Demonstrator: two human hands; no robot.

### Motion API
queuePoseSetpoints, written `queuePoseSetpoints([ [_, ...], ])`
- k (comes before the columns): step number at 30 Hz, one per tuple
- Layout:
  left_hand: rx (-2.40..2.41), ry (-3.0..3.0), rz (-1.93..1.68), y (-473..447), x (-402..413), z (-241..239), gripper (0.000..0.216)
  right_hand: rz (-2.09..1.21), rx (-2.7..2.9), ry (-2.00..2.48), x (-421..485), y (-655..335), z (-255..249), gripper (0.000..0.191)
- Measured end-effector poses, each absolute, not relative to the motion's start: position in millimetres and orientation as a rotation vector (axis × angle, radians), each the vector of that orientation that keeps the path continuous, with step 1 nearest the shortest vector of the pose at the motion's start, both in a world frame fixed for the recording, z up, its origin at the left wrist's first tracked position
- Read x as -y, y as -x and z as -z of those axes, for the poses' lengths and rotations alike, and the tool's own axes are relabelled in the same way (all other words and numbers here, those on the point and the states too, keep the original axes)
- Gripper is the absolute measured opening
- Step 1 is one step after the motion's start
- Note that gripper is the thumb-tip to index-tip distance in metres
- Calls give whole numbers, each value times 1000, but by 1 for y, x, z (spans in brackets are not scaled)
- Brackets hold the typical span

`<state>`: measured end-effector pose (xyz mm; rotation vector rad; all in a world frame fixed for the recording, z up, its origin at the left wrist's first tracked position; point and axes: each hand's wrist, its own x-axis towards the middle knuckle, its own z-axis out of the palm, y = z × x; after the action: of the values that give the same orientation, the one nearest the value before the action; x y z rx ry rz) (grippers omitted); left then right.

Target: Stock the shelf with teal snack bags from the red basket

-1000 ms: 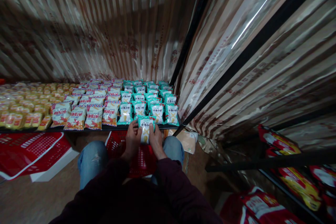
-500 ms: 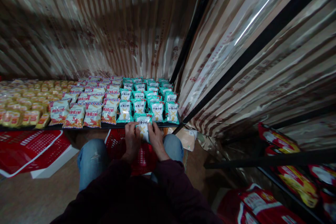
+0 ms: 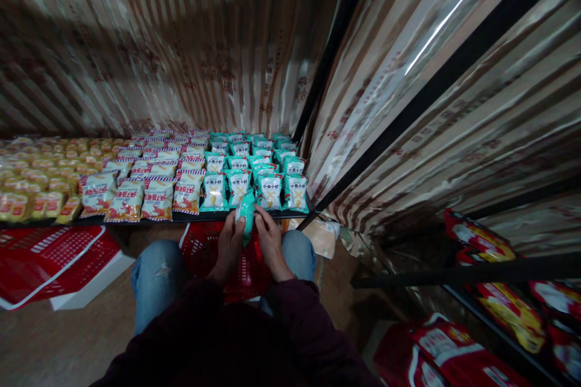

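Observation:
A small teal snack bag [image 3: 246, 216] is turned edge-on, its side towards me, just in front of the shelf edge. My left hand [image 3: 229, 246] grips it with the thumb on the near face. On its other side, my right hand [image 3: 271, 240] has thumb and fingers drawn together at the bag's edge; the exact fingertip contact is hard to see. Behind them, teal-and-white snack bags [image 3: 271, 191] stand in rows on the black shelf [image 3: 290, 214]. Striped-edge snack bags [image 3: 158, 198] fill the rows to their left.
Yellow packaged snacks [image 3: 48, 202] cover the shelf's left part. A red basket [image 3: 200, 248] sits between my knees, another red basket [image 3: 59, 260] at left. Black posts [image 3: 385, 148] slant at right. Red-and-yellow bags [image 3: 511, 308] and a red package [image 3: 447, 347] lie lower right.
The snack bag in my hands has turned from showing its printed front to edge-on. My right hand's fingers have moved in closer to the bag's upper edge.

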<state>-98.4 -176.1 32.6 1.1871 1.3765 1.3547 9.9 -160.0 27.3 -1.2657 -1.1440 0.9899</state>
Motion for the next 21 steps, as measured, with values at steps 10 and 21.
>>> queuePoseSetpoints([
  [10,-1321,-998,-1285,100,176,-35,55,-709,1304,1324,163,-6,-24,31],
  [21,-1219,-864,-1374,105,178,-36,39,-696,1207,1486,166,-2,-15,54],
])
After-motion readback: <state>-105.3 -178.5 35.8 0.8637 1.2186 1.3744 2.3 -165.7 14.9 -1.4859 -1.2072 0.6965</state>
